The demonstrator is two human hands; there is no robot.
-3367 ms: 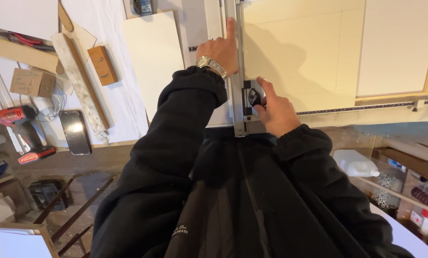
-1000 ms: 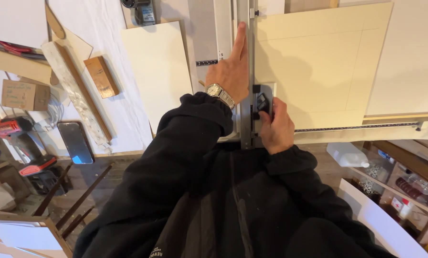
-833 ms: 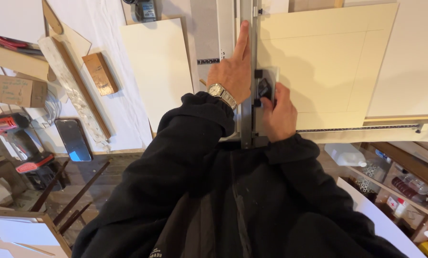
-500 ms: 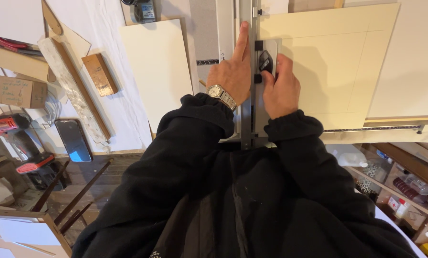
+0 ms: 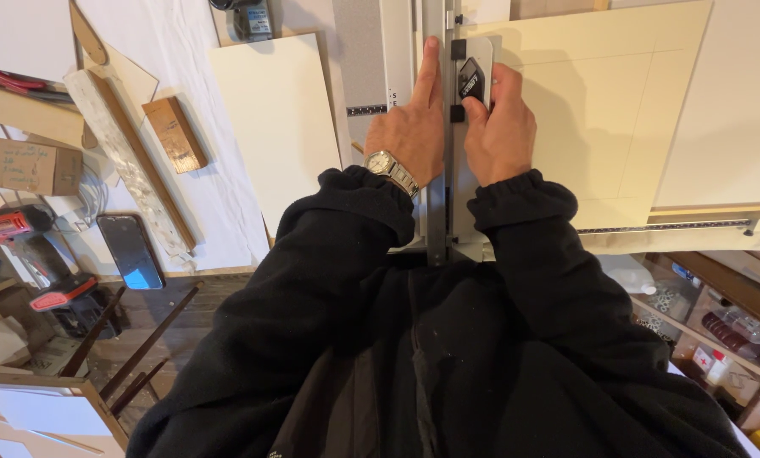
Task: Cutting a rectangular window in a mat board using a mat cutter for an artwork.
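From the head camera I look straight down over black sleeves at a mat cutter on the workbench. My left hand (image 5: 409,131), a metal wristwatch (image 5: 390,168) on its wrist, lies flat on the metal guide rail (image 5: 436,212), fingers loosely curled, the index finger stretched along the rail's left edge; it presses rather than grips. My right hand (image 5: 500,127) is closed around the grey cutting head (image 5: 475,72), thumb against its black knob, the head sitting on the rail near the top of the frame. Under the rail and to its right lies the cream mat board (image 5: 617,110), faint pencil lines crossing it, its lower edge against a ruled stop bar (image 5: 676,226). Left of the rail rests a second pale board (image 5: 274,127) on the white bench top (image 5: 202,195). Further left I see a small wooden block (image 5: 175,134), a long strip of moulding (image 5: 125,161), a cardboard box (image 5: 36,167) and a dark phone (image 5: 130,251) near the bench edge. A red cordless drill (image 5: 7,224) sits at the far left, just beside the box.
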